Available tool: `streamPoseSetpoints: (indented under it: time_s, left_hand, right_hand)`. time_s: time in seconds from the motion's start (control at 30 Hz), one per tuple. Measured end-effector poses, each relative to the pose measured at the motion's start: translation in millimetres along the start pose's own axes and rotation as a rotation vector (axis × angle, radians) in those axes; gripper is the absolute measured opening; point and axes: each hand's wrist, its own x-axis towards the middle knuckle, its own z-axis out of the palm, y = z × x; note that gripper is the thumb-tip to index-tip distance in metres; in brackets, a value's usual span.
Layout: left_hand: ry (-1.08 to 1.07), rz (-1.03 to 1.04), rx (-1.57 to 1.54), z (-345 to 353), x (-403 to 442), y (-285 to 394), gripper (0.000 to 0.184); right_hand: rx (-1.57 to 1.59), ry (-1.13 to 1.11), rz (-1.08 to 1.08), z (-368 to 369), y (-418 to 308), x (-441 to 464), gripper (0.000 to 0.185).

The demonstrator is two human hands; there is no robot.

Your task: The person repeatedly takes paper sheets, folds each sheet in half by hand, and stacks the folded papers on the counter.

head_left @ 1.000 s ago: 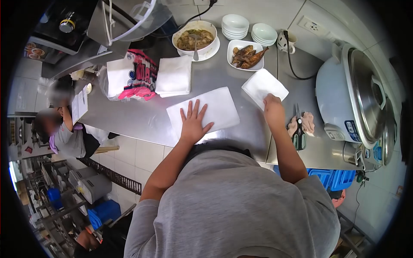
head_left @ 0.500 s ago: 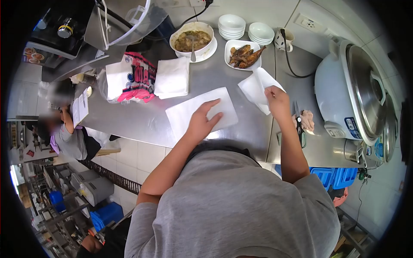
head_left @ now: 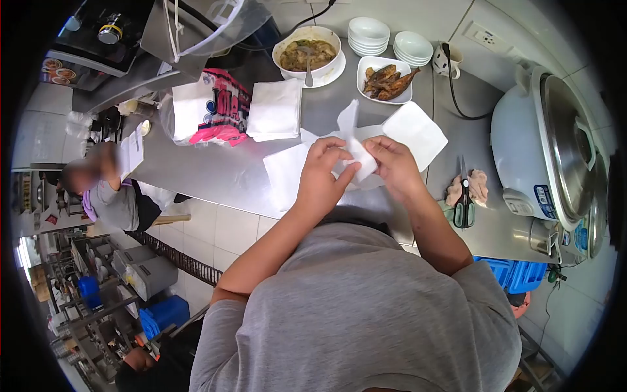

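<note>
A white paper napkin [head_left: 361, 157], partly folded and with a corner standing up, is between my two hands over the steel counter. My right hand [head_left: 395, 168] pinches its right side between thumb and fingers. My left hand [head_left: 322, 171] curls its thumb and fingers at the napkin's left side; their exact grip is partly hidden. Under and beside my left hand lie flat white napkins [head_left: 282, 176]. Another folded napkin [head_left: 418, 136] rests flat to the right, just beyond my right hand.
Behind are a napkin stack [head_left: 274, 110], a pink-and-white napkin pack [head_left: 219, 108], a bowl of stew [head_left: 307, 55], a dish of fried fish [head_left: 388, 81] and stacked white bowls [head_left: 369, 36]. Scissors [head_left: 464, 202] and a rice cooker [head_left: 529, 144] stand right. A person [head_left: 114, 196] holds papers at left.
My right hand has moved left, bringing the napkin to my left hand, which has left the flat napkin. A folded napkin now lies at the right. The view has shifted slightly.
</note>
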Motion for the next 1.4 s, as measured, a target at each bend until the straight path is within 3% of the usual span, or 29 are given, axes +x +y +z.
streamPoseSetpoints:
  time_s: [0.23,0.33,0.37,0.47,0.5,0.6,0.83,1.4]
  left_hand:
    - [0.123,-0.068,-0.176,-4,-10,-23,0.022]
    - [0.169,-0.118,-0.146,-18,-32,-32,0.028]
    - [0.206,-0.21,-0.056,-18,-47,-50,0.043]
    - [0.373,-0.895,-0.869,-27,-68,-59,0.066]
    - [0.292,-1.098,-0.984,-32,-69,-56,0.075]
    - [0.166,-1.183,-1.231,-29,-73,-65,0.07]
    - [0.108,-1.08,-1.243,-22,-75,-66,0.052]
    - [0.085,-1.098,-1.122,-19,-79,-74,0.047]
  right_hand:
    - [0.079,-0.089,-0.108,10,26,-4,0.036]
    - [-0.09,-0.087,-0.052,5,41,4,0.035]
    - [-0.103,-0.088,-0.044,6,48,8,0.035]
    - [-0.125,-0.09,-0.011,11,67,17,0.035]
    - [-0.127,-0.093,0.006,14,72,18,0.035]
    - [-0.193,-0.114,0.027,22,85,22,0.035]
    - [-0.248,-0.174,0.051,25,93,18,0.041]
    - [-0.286,-0.166,-0.004,15,109,22,0.053]
